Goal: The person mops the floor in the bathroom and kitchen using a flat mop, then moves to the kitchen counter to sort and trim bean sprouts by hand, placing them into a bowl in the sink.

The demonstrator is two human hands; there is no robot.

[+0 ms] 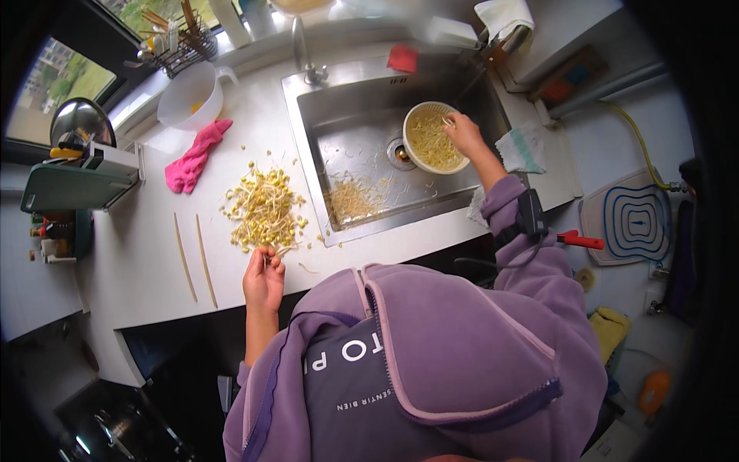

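A heap of soybean sprouts point(262, 208) lies on the white countertop left of the sink. At the heap's near edge, my left hand point(265, 280) has its fingers closed around a few sprouts. My right hand point(462, 134) is over the right side of a round cream colander point(407, 136), fingertips pinched on what looks like a pale sprout. The colander stands in the stainless steel sink point(340, 136) and has many sprouts inside. Thin brown root trimmings point(352, 199) are piled in the sink's near left corner, with loose bits scattered around the drain.
A pink cloth point(196, 161), two wooden chopsticks point(199, 260) and a translucent plastic jug point(190, 101) are on the counter at left. The faucet point(306, 52) rises behind the sink. A red cloth point(402, 59) hangs at the sink's back edge; a striped cloth point(521, 150) lies right of it.
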